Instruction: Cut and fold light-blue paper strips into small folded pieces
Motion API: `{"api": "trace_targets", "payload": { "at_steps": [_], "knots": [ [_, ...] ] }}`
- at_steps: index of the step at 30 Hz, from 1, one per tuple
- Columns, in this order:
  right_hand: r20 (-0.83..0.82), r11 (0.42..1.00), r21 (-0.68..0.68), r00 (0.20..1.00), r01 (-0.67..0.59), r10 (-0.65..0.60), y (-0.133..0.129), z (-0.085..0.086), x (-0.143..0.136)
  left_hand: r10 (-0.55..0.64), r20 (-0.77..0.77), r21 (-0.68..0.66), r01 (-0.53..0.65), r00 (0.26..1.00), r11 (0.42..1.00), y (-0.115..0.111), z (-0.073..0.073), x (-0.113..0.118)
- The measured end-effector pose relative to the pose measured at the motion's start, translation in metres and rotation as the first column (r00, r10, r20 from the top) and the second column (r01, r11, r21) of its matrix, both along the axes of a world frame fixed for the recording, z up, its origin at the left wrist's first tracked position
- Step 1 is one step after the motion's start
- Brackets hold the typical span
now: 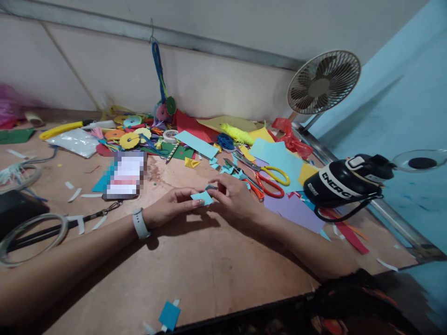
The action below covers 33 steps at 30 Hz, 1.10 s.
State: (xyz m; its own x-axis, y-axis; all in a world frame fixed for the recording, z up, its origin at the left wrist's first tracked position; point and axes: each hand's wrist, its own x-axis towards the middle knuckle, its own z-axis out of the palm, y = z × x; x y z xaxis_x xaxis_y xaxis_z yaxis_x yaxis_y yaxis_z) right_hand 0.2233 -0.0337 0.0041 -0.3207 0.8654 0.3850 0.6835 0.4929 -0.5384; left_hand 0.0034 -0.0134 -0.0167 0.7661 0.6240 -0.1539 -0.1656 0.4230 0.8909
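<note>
In the middle of the head view, a small piece of light blue paper [202, 198] is held above the table. My left hand [176, 204] pinches it from the left, thumb on top and fingers behind. At its right edge my right hand [234, 195] is closed, thumb and fingertips together on the paper. A greyish-blue edge, seemingly a folded part, shows between the fingertips. Just beyond my right hand lie light blue paper scraps [213, 163], orange-handled scissors [268, 185] and yellow-handled scissors [277, 174].
A black bottle [344, 184] leans at the right before a fan [319, 86]. Coloured paper sheets, such as a purple sheet [296, 214], and yarn [237, 134] spread along the back. A phone [124, 174] and tape roll [35, 237] lie left. A blue paper square [169, 315] sits near the front edge.
</note>
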Motion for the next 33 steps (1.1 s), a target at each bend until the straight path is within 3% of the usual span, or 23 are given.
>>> {"api": "trace_targets", "payload": {
  "at_steps": [4, 6, 10, 13, 19, 23, 33],
  "knots": [
    [0.166, 0.962, 0.251, 0.984, -0.107, 0.066, -0.003, 0.002, 0.002, 0.027, -0.004, 0.060, -0.026, 1.000, 0.998, -0.002, 0.004, 0.003],
    [0.077, 0.965, 0.252, 0.996, -0.072, 0.054, -0.002, 0.002, 0.001, 0.100, -0.043, 0.104, -0.095, 0.994, 0.990, -0.002, 0.006, 0.005],
    [-0.339, 0.994, -0.108, 0.941, -0.028, -0.010, 0.001, -0.002, -0.002, 0.252, -0.155, 0.198, -0.220, 0.955, 0.955, 0.001, 0.007, 0.006],
    [-0.441, 0.962, -0.257, 0.897, -0.091, -0.033, -0.001, -0.002, -0.007, 0.241, -0.190, 0.243, -0.192, 0.952, 0.951, 0.002, 0.007, 0.006],
    [-0.299, 0.989, -0.104, 0.952, -0.104, 0.069, -0.009, 0.008, -0.011, 0.163, -0.199, 0.318, -0.093, 0.966, 0.943, 0.002, 0.001, 0.006],
    [-0.253, 0.991, 0.058, 0.958, -0.122, 0.133, -0.004, 0.008, -0.005, 0.266, -0.217, 0.403, -0.162, 0.939, 0.901, 0.003, 0.006, 0.007],
    [-0.164, 0.948, 0.271, 0.962, -0.169, 0.218, -0.005, 0.007, -0.001, 0.290, -0.173, 0.465, -0.181, 0.941, 0.866, 0.005, 0.005, 0.003]
  ]
}}
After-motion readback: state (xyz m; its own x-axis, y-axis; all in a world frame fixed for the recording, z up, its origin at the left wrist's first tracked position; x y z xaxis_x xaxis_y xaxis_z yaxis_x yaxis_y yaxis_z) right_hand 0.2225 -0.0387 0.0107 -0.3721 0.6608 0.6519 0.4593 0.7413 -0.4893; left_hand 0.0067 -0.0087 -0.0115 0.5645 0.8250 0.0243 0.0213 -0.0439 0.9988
